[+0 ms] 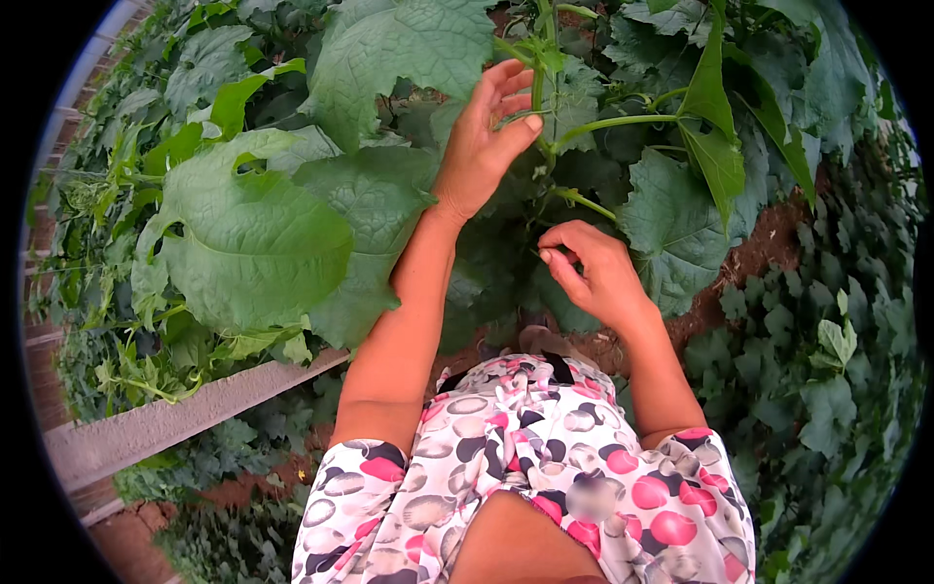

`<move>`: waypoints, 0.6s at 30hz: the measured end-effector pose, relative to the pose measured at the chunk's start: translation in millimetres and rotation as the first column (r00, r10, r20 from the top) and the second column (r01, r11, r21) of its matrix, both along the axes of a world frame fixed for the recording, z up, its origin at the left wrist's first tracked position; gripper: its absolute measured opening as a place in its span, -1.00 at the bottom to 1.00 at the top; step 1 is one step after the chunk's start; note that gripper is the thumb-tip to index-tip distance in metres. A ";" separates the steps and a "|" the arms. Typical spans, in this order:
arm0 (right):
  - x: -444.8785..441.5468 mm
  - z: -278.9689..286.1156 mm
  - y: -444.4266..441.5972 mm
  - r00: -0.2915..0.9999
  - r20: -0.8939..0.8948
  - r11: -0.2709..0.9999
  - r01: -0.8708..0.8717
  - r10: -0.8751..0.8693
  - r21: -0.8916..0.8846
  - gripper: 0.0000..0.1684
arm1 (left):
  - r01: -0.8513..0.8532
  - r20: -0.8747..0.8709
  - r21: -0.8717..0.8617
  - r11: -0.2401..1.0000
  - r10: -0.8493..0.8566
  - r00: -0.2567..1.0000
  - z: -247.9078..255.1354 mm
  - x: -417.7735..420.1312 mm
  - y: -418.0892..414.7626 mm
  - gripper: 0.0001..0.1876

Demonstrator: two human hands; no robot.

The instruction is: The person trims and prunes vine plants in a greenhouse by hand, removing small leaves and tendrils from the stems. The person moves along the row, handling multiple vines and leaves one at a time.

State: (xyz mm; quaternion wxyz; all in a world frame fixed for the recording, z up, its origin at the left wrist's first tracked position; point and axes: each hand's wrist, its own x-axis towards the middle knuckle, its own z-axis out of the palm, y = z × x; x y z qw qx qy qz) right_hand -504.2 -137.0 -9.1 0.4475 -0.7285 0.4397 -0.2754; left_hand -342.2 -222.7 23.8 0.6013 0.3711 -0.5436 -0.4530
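Observation:
A green climbing-plant stem [538, 86] rises before me, with leaf stalks and thin tendrils branching off it. My left hand [481, 142] is beside its left side, fingers curved and thumb apart from them. The fingertips reach the stem, and a thin tendril passes between them and the thumb. Lower down, my right hand [598, 274] has its thumb and index tips close together, below a cut-looking or bare leaf stalk [587, 203]. Whether something thin is between those tips is too small to tell. A large lobed leaf [401, 55] overhangs my left hand.
Broad leaves [255, 233] crowd my left forearm, and another leaf [675, 226] hangs beyond my right hand. A pale concrete-like beam [197, 409] slants across the lower left. Brown soil [766, 241] and dense low foliage [839, 292] lie to the right.

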 end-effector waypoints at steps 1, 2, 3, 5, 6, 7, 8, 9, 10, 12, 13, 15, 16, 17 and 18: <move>-3.6 -9.8 -0.7 0.987 -0.146 0.996 0.067 -0.075 -0.055 -0.68 | 0.128 -0.035 0.011 0.992 -0.127 0.991 9.1 2.5 -2.7 -0.64; -6.6 -30.2 -1.4 0.947 -0.283 0.985 0.123 -0.153 -0.120 -0.61 | 0.252 -0.072 0.017 0.968 -0.250 0.965 17.3 7.4 -6.6 -0.62; -10.1 -51.1 -2.0 0.881 -0.412 0.968 0.164 -0.231 -0.192 -0.54 | 0.371 -0.113 0.018 0.929 -0.367 0.923 22.4 11.5 -8.3 -0.60; -15.0 -64.2 -18.5 0.924 -0.232 0.929 0.232 -0.303 -0.289 -0.38 | 0.312 -0.050 0.089 0.946 -0.308 0.950 20.2 2.3 -11.1 -0.57; -12.4 -50.7 -20.9 0.945 -0.110 0.951 0.310 -0.309 -0.010 -0.37 | 0.284 -0.040 0.082 0.955 -0.282 0.959 16.1 -4.7 -13.3 -0.56; -9.9 -44.8 -23.5 0.938 0.006 0.902 0.332 -0.347 0.276 -0.36 | 0.255 -0.030 0.075 0.964 -0.254 0.967 14.1 -8.1 -13.7 -0.55; -7.9 -52.1 -27.2 0.938 0.055 0.912 0.317 -0.342 0.260 -0.57 | 0.246 -0.137 0.043 0.968 -0.238 0.961 13.5 -7.9 -10.7 -0.63; -4.5 -53.1 -29.9 0.939 0.083 0.917 0.305 -0.335 0.257 -0.63 | 0.170 0.044 0.026 0.985 -0.171 0.984 -5.9 -0.6 -21.3 -0.66; 0.0 -55.6 -32.1 0.939 0.111 0.923 0.290 -0.326 0.252 -0.69 | 0.096 0.224 -0.003 0.995 -0.093 0.970 -42.1 12.5 -42.2 -0.69; 2.3 -62.5 -32.8 0.924 0.151 0.925 0.318 -0.351 0.209 -0.73 | 0.064 0.297 0.070 0.996 -0.082 0.951 -45.5 17.9 -41.3 -0.77; 0.0 -65.3 -32.0 0.955 0.055 0.934 0.271 -0.291 0.231 -0.75 | 0.046 0.332 0.107 0.993 -0.079 0.940 -43.0 20.5 -38.6 -0.80; -8.9 -70.6 -27.7 0.978 -0.131 0.939 0.195 -0.163 0.285 -0.70 | -0.026 0.413 0.289 0.957 -0.100 0.905 -16.3 19.6 -28.0 -0.76; -8.4 -73.0 -20.7 0.976 -0.176 0.959 0.171 -0.132 0.226 -0.74 | -0.062 0.453 0.373 0.926 -0.124 0.883 9.4 15.7 -21.7 -0.73; -6.5 -74.8 -9.5 0.969 -0.224 0.976 0.143 -0.105 0.165 -0.78 | -0.100 0.488 0.450 0.887 -0.150 0.860 33.7 11.8 -16.8 -0.70; -3.9 -76.7 3.9 0.957 -0.279 0.988 0.111 -0.078 0.107 -0.81 | -0.140 0.515 0.523 0.841 -0.180 0.838 51.8 9.3 -14.0 -0.67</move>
